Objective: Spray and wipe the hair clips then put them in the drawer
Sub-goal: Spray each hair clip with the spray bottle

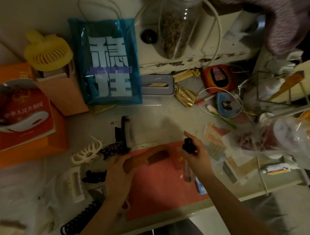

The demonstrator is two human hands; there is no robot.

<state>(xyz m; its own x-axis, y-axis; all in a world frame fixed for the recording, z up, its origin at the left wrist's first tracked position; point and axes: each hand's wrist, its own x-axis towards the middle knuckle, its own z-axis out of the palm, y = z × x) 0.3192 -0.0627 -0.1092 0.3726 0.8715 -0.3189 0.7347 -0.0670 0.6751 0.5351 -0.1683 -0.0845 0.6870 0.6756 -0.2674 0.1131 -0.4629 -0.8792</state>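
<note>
My left hand grips the handle of a brown wooden comb over a red cloth on the desk. My right hand holds a small clear spray bottle with a black nozzle, index finger raised, nozzle facing the comb. Left of the cloth lie hair clips: a large black claw clip, a dark speckled clip, a cream cage clip, a white rectangular clip, a small black clip and a black spiral tie.
A blue plastic bag, a yellow fan and an orange box with a red book stand at the back left. Clutter of packets, cables and plastic wrap fills the right side. A tall jar sits on the shelf behind.
</note>
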